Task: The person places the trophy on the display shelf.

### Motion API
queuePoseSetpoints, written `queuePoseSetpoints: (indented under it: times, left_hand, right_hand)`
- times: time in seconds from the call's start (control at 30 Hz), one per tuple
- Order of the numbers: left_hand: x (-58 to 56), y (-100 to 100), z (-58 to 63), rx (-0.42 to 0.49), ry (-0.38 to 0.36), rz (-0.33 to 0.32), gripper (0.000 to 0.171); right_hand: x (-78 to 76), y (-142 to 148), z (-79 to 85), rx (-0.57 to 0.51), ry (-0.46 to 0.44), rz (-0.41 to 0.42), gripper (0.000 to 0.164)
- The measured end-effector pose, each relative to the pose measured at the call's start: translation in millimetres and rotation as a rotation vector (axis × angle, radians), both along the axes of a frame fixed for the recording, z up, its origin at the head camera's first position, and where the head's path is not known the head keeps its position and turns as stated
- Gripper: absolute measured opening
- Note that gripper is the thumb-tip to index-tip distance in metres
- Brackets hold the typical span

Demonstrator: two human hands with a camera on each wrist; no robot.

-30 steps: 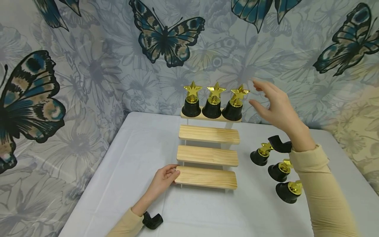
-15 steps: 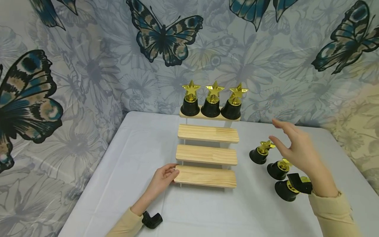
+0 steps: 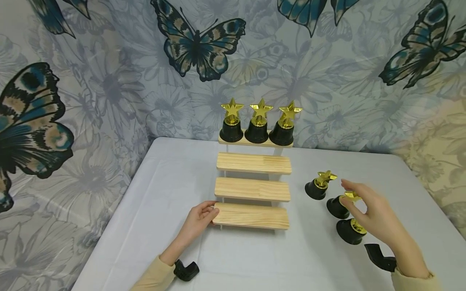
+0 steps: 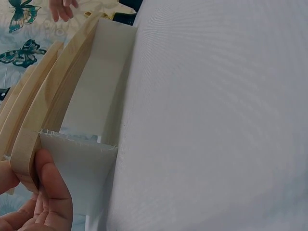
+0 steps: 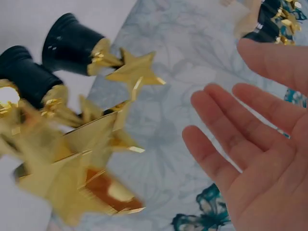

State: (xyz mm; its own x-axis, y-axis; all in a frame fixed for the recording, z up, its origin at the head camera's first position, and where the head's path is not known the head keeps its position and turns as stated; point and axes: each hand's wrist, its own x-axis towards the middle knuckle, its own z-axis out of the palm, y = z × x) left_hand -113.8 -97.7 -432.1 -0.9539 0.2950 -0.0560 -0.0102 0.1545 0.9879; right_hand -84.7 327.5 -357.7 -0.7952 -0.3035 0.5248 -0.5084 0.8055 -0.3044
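Note:
My left hand pinches the left end of the lowest wooden shelf board, thumb on top and fingers underneath, as the left wrist view also shows. On the right, my right hand hovers over the star trophies with its fingers spread and nothing in them. A black-based trophy with a gold star stands farthest back there. The middle trophy and the nearest trophy are partly hidden by the hand. In the right wrist view, gold stars lie beside the extended fingers.
Three more star trophies stand in a row on the top board of the stepped rack. Two bare boards, the second board and the third board, lie below. A white cloth covers the table, with butterfly-patterned fabric behind.
My right hand has come away from the top row, moving down and right to the trophies on the table. The top right trophy stands clear of it. My left hand keeps its grip.

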Motion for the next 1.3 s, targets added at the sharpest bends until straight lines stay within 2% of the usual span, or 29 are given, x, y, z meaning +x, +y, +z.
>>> queuePoseSetpoints:
  times: [0.17, 0.4, 0.7, 0.83, 0.97, 1.17, 1.3]
  left_hand:
    - [-0.8, 2.0, 0.7, 0.005, -0.007, 0.001, 0.039]
    - [0.7, 0.8, 1.4, -0.004, -0.008, 0.014, 0.039]
    - [2.5, 0.4, 1.5, 0.004, -0.021, 0.019, 0.039]
    - [3.0, 1.7, 2.9, 0.001, -0.023, 0.016, 0.039]
    - [2.8, 2.9, 3.5, 0.009, -0.026, 0.006, 0.039]
    - [2.1, 2.8, 2.5, 0.021, -0.026, 0.007, 0.038]
    - [1.7, 2.0, 1.7, 0.018, -0.024, 0.005, 0.037]
  right_hand:
    - [14.4, 11.5, -11.7, -0.007, -0.055, 0.000, 0.062]
    - [26.8, 30.9, -22.9, -0.027, -0.136, -0.040, 0.055]
    - [36.7, 57.3, -31.4, -0.038, -0.099, -0.081, 0.062]
    - [39.4, 66.0, -36.2, -0.055, -0.129, -0.116, 0.059]
    - [41.0, 69.6, -36.6, -0.075, -0.203, -0.141, 0.051]
    - [42.0, 71.2, -37.8, -0.132, -0.309, -0.105, 0.044]
    - [40.7, 72.4, -41.2, -0.195, -0.325, -0.042, 0.044]
